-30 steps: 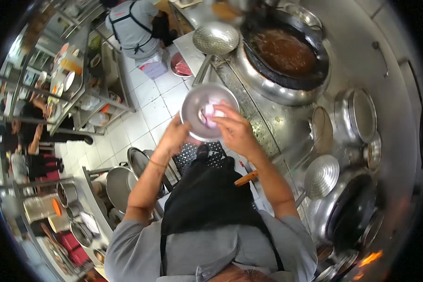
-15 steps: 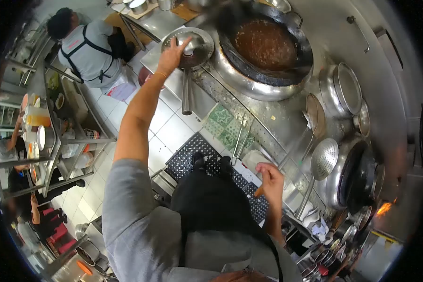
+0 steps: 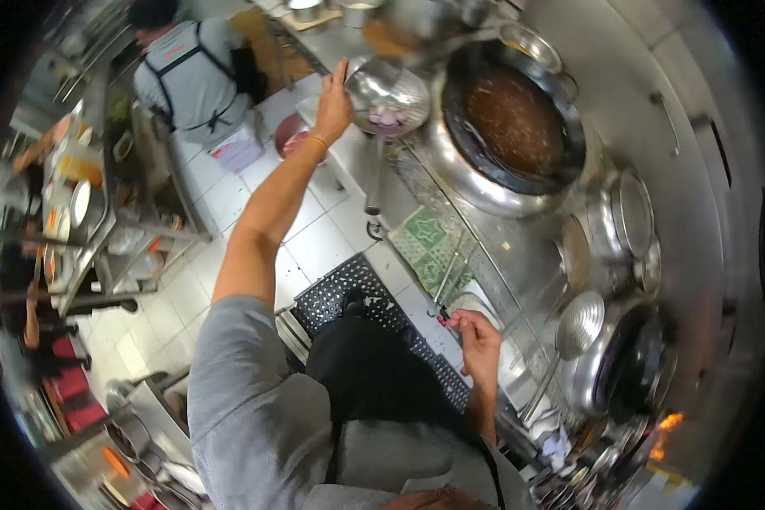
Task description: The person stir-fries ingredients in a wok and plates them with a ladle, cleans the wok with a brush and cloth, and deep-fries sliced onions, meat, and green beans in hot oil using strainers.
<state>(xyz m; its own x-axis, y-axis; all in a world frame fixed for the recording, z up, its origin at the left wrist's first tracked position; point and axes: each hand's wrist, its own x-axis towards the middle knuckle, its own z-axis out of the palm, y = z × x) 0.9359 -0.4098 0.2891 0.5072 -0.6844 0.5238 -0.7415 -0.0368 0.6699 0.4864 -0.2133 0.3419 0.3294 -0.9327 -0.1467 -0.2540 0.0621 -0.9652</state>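
Observation:
My left hand (image 3: 335, 109) is closed on the rim of a small metal bowl (image 3: 372, 78), which is tipped over a perforated ladle (image 3: 410, 100). Pale purple onion-like pieces (image 3: 388, 117) lie in the ladle, whose handle points toward me. Just right of the ladle, a large black wok (image 3: 470, 149) holds bubbling brown liquid (image 3: 514, 119). My right hand (image 3: 481, 340) is raised near the counter's front edge with its fingers pressed together; what they hold, if anything, is too small to name.
A co-worker (image 3: 197, 76) is at the upper left, near a bowl of red meat (image 3: 293, 136). Strainers, another perforated ladle (image 3: 580, 325) and a second wok (image 3: 633, 361) stand at the right. Flames (image 3: 667, 433) show at the lower right. A shelf rack (image 3: 149, 225) is at the left.
The bowl has moved from in front of me to above the ladle at the back, with my left hand on it. Onion-like pieces now show in the ladle. My right hand has left the bowl.

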